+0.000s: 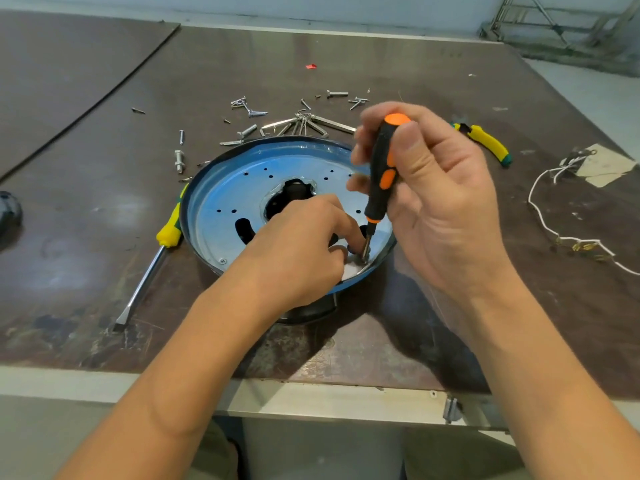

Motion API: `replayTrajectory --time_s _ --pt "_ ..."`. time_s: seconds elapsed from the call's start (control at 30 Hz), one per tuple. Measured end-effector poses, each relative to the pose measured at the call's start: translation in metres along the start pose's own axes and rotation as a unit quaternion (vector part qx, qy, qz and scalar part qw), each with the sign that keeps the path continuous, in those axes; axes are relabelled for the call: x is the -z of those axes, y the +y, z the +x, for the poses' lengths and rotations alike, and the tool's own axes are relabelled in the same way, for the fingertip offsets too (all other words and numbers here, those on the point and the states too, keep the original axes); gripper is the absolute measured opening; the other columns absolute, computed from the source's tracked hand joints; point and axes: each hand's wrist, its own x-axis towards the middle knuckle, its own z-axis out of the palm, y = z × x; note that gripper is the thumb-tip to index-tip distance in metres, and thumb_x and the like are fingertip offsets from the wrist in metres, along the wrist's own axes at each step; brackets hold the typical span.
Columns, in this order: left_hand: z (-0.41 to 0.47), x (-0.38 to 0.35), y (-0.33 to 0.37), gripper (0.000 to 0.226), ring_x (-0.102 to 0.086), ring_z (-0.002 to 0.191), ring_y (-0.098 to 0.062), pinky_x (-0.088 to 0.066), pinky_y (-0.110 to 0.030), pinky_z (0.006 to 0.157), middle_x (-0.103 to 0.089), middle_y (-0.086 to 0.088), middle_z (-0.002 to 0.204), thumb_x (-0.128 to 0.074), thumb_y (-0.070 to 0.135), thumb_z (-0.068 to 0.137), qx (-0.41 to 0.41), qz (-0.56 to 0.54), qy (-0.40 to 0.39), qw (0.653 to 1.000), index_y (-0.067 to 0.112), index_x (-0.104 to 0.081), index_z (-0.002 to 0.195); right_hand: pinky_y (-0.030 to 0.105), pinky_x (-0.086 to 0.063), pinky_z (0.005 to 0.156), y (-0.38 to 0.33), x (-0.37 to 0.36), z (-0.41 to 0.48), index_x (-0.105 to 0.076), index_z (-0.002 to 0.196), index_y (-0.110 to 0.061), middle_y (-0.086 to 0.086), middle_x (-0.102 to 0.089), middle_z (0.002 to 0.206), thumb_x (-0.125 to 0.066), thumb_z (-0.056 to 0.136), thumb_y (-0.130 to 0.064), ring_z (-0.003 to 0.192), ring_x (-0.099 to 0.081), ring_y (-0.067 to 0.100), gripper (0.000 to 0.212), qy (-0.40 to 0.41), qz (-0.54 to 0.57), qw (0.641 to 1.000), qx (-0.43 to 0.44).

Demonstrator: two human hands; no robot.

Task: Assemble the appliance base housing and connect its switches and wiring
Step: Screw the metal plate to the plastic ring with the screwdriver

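Note:
A round base housing plate (225,188) with a blue film and a dark centre opening lies on the dark table top. My right hand (433,199) grips a black and orange screwdriver (381,178), held nearly upright with its tip at the plate's near right edge. My left hand (304,247) rests on the plate there, its fingertips pinching around the screwdriver tip; the screw itself is hidden by my fingers. A white wire harness (540,216) lies at the right.
A yellow-handled chisel screwdriver (152,261) lies left of the plate. Several loose screws and bolts (249,112) and a set of hex keys (311,124) lie behind it. Yellow-handled pliers (488,142) lie at the back right. The table's front edge (311,400) is near me.

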Motion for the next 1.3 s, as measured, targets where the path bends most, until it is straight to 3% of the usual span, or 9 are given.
replayTrajectory --time_s 0.17,0.33,0.43,0.53,0.67,0.9,1.0,1.13,1.3 --pt "0.0 -0.001 -0.001 0.028 -0.054 0.087 -0.011 -0.051 -0.04 0.079 -0.056 0.016 0.108 -0.063 0.019 0.09 -0.003 -0.005 0.004 1.0 0.045 -0.063 0.081 0.035 -0.052 0.07 0.002 -0.007 0.001 -0.052 0.1 -0.011 0.006 -0.065 0.083 -0.066 0.091 -0.006 0.073 -0.064 0.023 0.018 0.023 -0.013 0.999 0.038" --pt "0.0 -0.001 -0.004 0.026 -0.049 0.074 -0.008 -0.045 -0.032 0.071 -0.056 0.015 0.106 -0.063 0.016 0.09 -0.009 -0.003 0.004 1.0 0.042 -0.069 0.086 0.031 -0.045 0.068 0.0 -0.003 0.001 -0.061 0.115 -0.005 0.009 -0.06 0.086 -0.034 0.108 -0.02 0.07 -0.051 0.02 0.031 0.003 0.04 0.999 -0.008" --pt "0.0 -0.001 -0.002 0.026 -0.049 0.076 -0.007 -0.046 -0.032 0.071 -0.056 0.015 0.107 -0.064 0.018 0.09 -0.01 -0.001 0.005 1.0 0.043 -0.068 0.085 0.041 -0.055 0.073 -0.003 -0.005 0.001 -0.062 0.103 -0.008 0.007 -0.065 0.09 -0.057 0.099 -0.013 0.081 -0.063 0.023 0.007 0.005 -0.013 1.0 0.007" --pt "0.0 -0.001 -0.001 0.024 -0.051 0.08 -0.01 -0.05 -0.037 0.076 -0.055 0.015 0.107 -0.064 0.02 0.091 -0.012 -0.004 0.003 1.0 0.043 -0.069 0.087 0.045 -0.053 0.071 -0.003 -0.005 0.001 -0.05 0.094 -0.013 0.011 -0.063 0.082 -0.067 0.092 -0.005 0.07 -0.066 0.023 0.019 0.045 -0.027 0.998 0.024" --pt "-0.001 0.001 -0.002 0.024 -0.053 0.085 -0.012 -0.051 -0.042 0.08 -0.055 0.013 0.107 -0.064 0.019 0.091 -0.01 -0.002 -0.001 1.0 0.042 -0.07 0.089 0.042 -0.031 0.061 -0.001 -0.003 0.002 -0.055 0.106 -0.01 0.006 -0.056 0.076 -0.038 0.106 -0.023 0.062 -0.045 0.018 0.022 0.029 0.016 0.999 -0.012" --pt "-0.001 -0.001 0.0 0.023 -0.053 0.083 -0.011 -0.051 -0.037 0.076 -0.055 0.014 0.106 -0.064 0.019 0.091 -0.003 -0.002 0.003 1.0 0.042 -0.069 0.088 0.053 -0.055 0.084 -0.004 -0.005 0.0 -0.056 0.09 -0.019 0.012 -0.069 0.096 -0.074 0.086 -0.004 0.09 -0.067 0.033 0.023 0.044 -0.029 0.998 0.041" --pt "-0.001 0.0 -0.001 0.024 -0.053 0.086 -0.011 -0.05 -0.037 0.076 -0.055 0.013 0.107 -0.063 0.018 0.09 -0.008 0.003 0.002 1.0 0.042 -0.069 0.088 0.036 -0.048 0.066 -0.004 -0.012 0.001 -0.052 0.096 -0.014 0.007 -0.059 0.08 -0.067 0.095 -0.02 0.064 -0.054 0.02 0.015 0.023 -0.036 0.999 0.024" --pt "-0.001 0.0 -0.001 0.026 -0.052 0.086 -0.012 -0.049 -0.036 0.075 -0.054 0.012 0.106 -0.064 0.022 0.089 -0.012 -0.004 0.002 1.0 0.045 -0.06 0.079 0.034 -0.046 0.068 -0.004 -0.011 0.0 -0.062 0.111 -0.006 0.008 -0.058 0.088 -0.042 0.106 -0.022 0.075 -0.055 0.021 0.026 0.014 -0.009 1.0 -0.013" --pt "-0.001 -0.001 -0.002 0.029 -0.051 0.082 -0.011 -0.047 -0.033 0.075 -0.05 0.016 0.102 -0.065 0.021 0.089 -0.002 -0.014 0.011 1.0 0.046 -0.058 0.076 0.039 -0.056 0.076 -0.006 -0.013 -0.002 -0.057 0.101 -0.015 0.013 -0.063 0.099 -0.066 0.092 -0.008 0.086 -0.064 0.025 0.015 0.006 -0.062 0.998 0.015"
